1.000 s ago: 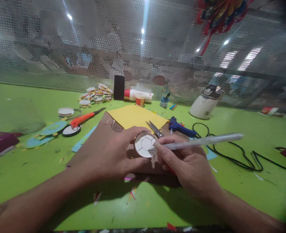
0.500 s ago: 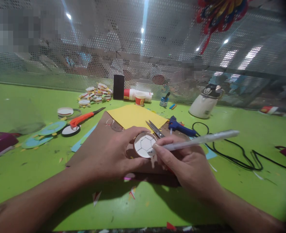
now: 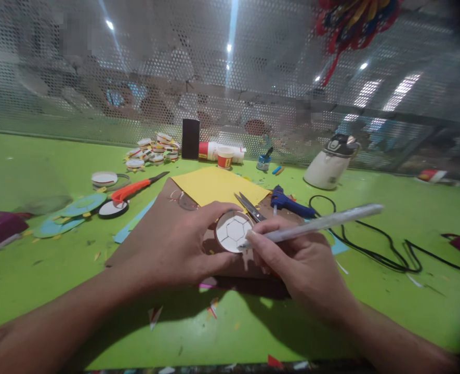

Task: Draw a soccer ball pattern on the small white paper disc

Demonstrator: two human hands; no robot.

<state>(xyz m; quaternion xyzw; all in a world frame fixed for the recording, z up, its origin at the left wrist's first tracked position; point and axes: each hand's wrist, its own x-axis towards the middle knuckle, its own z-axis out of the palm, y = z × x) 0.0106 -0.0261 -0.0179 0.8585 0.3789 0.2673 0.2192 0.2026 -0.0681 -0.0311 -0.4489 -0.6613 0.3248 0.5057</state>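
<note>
My left hand [image 3: 186,244] grips a small round white disc [image 3: 232,228] by its edge, thumb below and forefinger above. Dark lines on its face form a football pattern, with a hexagon-like shape in the middle. A translucent pen [image 3: 323,223] is pinched in my right hand [image 3: 292,254], its tip at the lower right part of the disc. Under both hands lies a brown sheet [image 3: 152,228], with a yellow sheet [image 3: 218,184] on its far part. Metal-bladed scissors [image 3: 251,206] lie just beyond the disc, their handles hidden behind my right hand.
A blue glue gun [image 3: 292,202] with a looping black cord lies to the right, a white kettle [image 3: 326,163] behind it. Orange-handled scissors [image 3: 132,191] and blue paper rings [image 3: 83,205] are at left. Farther back stand piled discs [image 3: 155,150], a dark phone-like slab [image 3: 191,139] and a paper cup [image 3: 225,157].
The pen tip has shifted slightly down and left on the disc, near its lower edge. My left hand keeps its hold almost unmoved.
</note>
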